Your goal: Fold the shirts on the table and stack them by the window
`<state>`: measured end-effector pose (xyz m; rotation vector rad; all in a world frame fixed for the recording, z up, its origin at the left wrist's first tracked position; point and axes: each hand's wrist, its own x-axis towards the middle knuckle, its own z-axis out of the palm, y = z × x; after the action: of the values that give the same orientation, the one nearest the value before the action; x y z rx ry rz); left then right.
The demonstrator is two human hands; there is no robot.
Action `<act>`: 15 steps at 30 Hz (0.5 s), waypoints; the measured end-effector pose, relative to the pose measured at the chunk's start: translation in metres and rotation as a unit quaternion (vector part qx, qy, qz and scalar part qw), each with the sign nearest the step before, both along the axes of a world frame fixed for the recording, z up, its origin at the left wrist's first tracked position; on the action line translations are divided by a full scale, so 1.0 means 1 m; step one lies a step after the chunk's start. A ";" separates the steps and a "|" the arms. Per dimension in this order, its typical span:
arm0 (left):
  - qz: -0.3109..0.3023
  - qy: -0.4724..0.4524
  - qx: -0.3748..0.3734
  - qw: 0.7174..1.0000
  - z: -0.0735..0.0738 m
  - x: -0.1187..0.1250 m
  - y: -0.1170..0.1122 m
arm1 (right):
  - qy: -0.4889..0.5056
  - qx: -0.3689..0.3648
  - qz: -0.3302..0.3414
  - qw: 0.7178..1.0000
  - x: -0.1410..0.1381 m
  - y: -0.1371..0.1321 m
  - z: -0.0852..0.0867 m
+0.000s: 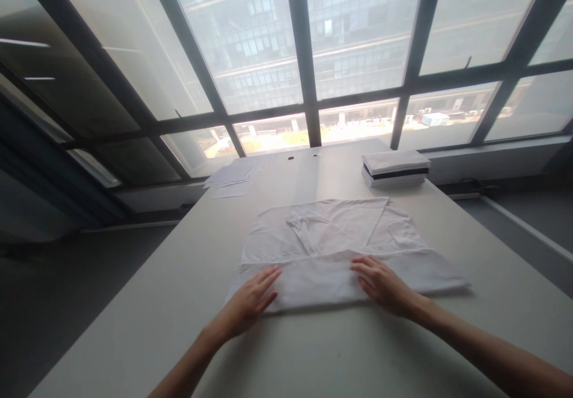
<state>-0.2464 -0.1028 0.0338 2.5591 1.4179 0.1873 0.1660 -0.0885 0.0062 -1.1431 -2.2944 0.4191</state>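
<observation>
A white garment, by its look a shirt [340,225], lies spread on the white table [179,302]. Its near edge is folded over into a wide flat band, and looser creased layers show beyond that. My left hand [250,296] rests on the left part of the band with its fingers stretched out. On the right part of the band, my right hand [380,281] lies palm down, fingers extended and slightly bent. Neither hand grips the cloth. The garment's right end comes to a point near the table's right side.
A stack of folded cloths [394,168], mostly white with a dark layer, stands at the far right of the table. Several paper sheets [230,177] lie at the far left. Large windows [358,34] rise behind the table, and a dark curtain [54,165] hangs at left.
</observation>
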 end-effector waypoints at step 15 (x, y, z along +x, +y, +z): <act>0.233 -0.068 0.112 0.964 0.004 -0.044 0.239 | -0.107 -0.021 -0.234 0.966 0.127 0.220 0.029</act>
<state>-0.2906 0.1362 0.0377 2.2676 2.0195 0.6135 0.2929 0.1312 0.0349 -1.7665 -2.0960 0.1680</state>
